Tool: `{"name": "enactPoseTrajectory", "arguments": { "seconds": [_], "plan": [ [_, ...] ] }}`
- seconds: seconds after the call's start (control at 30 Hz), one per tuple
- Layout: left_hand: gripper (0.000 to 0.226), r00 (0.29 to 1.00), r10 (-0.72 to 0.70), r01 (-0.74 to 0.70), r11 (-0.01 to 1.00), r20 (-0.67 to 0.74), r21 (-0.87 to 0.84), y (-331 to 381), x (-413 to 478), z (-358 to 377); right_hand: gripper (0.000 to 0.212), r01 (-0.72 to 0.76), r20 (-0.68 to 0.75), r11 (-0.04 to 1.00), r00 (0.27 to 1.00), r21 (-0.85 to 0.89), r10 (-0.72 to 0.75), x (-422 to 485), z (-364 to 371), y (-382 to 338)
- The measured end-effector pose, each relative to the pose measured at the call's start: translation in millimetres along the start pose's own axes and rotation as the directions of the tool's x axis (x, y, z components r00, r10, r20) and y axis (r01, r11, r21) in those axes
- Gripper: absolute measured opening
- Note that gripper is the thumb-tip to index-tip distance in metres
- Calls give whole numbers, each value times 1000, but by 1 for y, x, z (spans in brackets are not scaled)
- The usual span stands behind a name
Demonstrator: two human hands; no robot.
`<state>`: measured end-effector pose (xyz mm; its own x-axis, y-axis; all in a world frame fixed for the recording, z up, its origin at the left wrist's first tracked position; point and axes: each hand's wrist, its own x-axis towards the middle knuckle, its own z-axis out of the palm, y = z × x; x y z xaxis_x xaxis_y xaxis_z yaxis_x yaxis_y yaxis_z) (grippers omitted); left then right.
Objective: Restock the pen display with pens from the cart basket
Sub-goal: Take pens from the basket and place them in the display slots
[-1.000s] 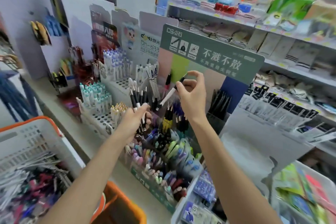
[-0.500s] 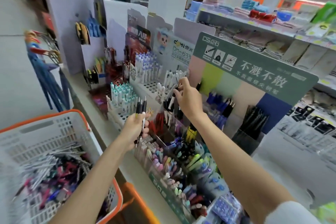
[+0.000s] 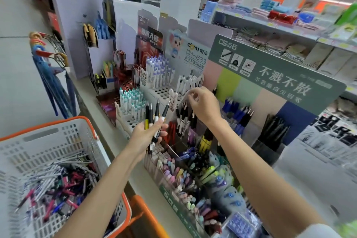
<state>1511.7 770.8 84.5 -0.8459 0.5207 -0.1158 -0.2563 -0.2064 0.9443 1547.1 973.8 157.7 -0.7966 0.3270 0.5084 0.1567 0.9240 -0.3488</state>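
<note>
Pens [image 3: 156,113], black-and-white barrels, fan from gripping left hand [image 3: 147,135]; right hand [image 3: 203,106] curls over pen display [image 3: 280,80], hold indeterminate; grey shop counter [image 3: 87,92] beneath.

There is only one view, from a wide-angle camera on the person's head. It looks forward and down, and it is very near to the pen display [image 3: 274,77], which fills the centre. The left hand [image 3: 144,135] and right hand [image 3: 204,108] come in from the bottom edge and reach mid-frame. The cart basket [image 3: 44,135] sits at the lower left. The shelves [image 3: 270,27] bend near the edges.
</note>
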Motion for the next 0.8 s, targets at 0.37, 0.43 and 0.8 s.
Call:
{"name": "enactPoseTrajectory", "arguments": {
  "seconds": [0.37,0.43,0.8],
  "plan": [
    [39,995,35,-42,996,90,79,11,4,29,25,-170,190,843,978,511,82,-15,-26,-20],
    [55,994,31,-43,993,105,114,11,3,30,24,-162,185,828,980,536,72,-19,-22,-20],
    [50,999,-35,35,999,3,39,2,-1,11,12,-70,-227,888,955,454,191,-11,-32,-8]
  ]
}}
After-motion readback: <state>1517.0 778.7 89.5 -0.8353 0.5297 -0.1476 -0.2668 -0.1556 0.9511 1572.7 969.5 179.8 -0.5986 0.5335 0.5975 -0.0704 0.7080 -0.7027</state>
